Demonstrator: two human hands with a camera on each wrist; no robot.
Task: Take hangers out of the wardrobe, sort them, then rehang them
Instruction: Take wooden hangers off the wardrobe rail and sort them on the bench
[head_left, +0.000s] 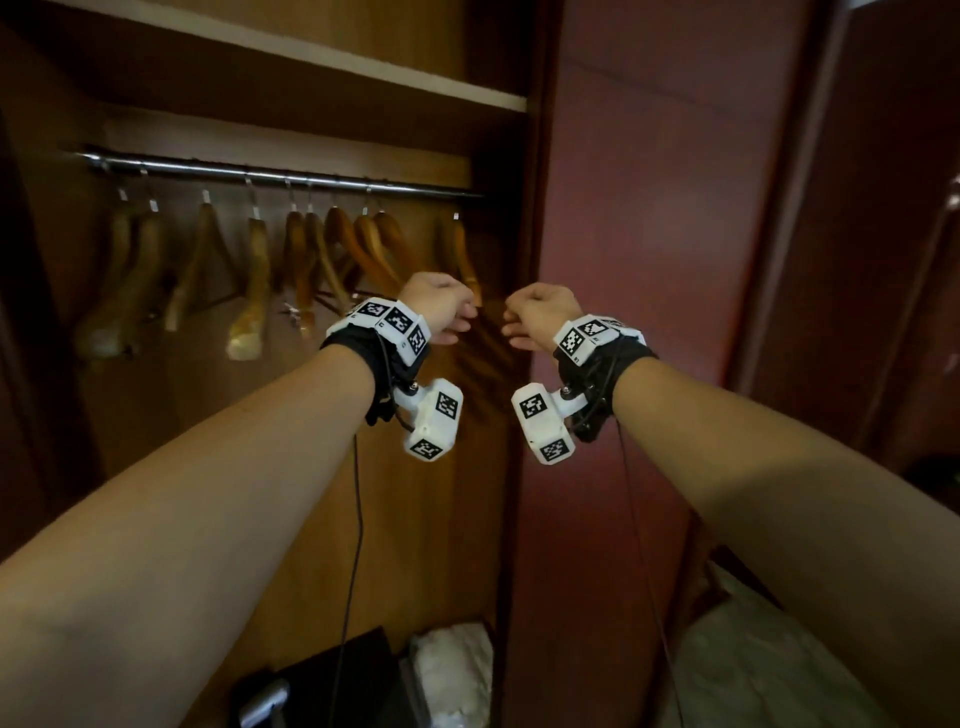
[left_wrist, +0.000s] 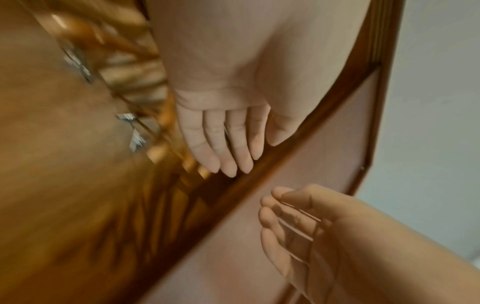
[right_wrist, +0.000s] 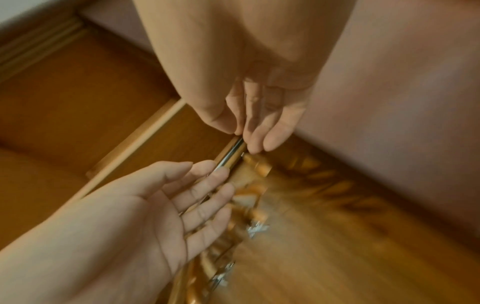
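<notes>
Both arms reach forward and up toward the open wardrobe (head_left: 524, 312), and the two hands hang in the air side by side, close together but apart, in front of its right side panel. The left hand (head_left: 441, 306) is relaxed with its fingers (left_wrist: 223, 144) nearly straight and close together, holding nothing; the wrist view shows them pointing along the wardrobe's wooden edge, near the hangers yet not touching them. The right hand (head_left: 540, 317) is likewise loose, its fingers (right_wrist: 259, 131) gently bent and empty, with the fingertips lying near the right end of the metal rail (head_left: 280, 174) as seen from the right wrist; whether they touch it cannot be told through the blur. The wooden hangers (head_left: 311, 254) hang in a row from that rail by their metal hooks, spread from the far left of the wardrobe to a single one (head_left: 462, 254) at the right, just behind the left hand in the head view. Some carry small metal clips (left_wrist: 135, 142). A wooden shelf (head_left: 311, 67) runs above the rail. Low in the wardrobe, near the bottom of the head view, sit a dark box (head_left: 337, 675) and a white crumpled bundle (head_left: 452, 670). To the right stands a reddish-brown door panel (head_left: 649, 208), and pale bedding (head_left: 753, 670) shows at the lower right. Both wrists wear white camera mounts with black-and-white markers.
</notes>
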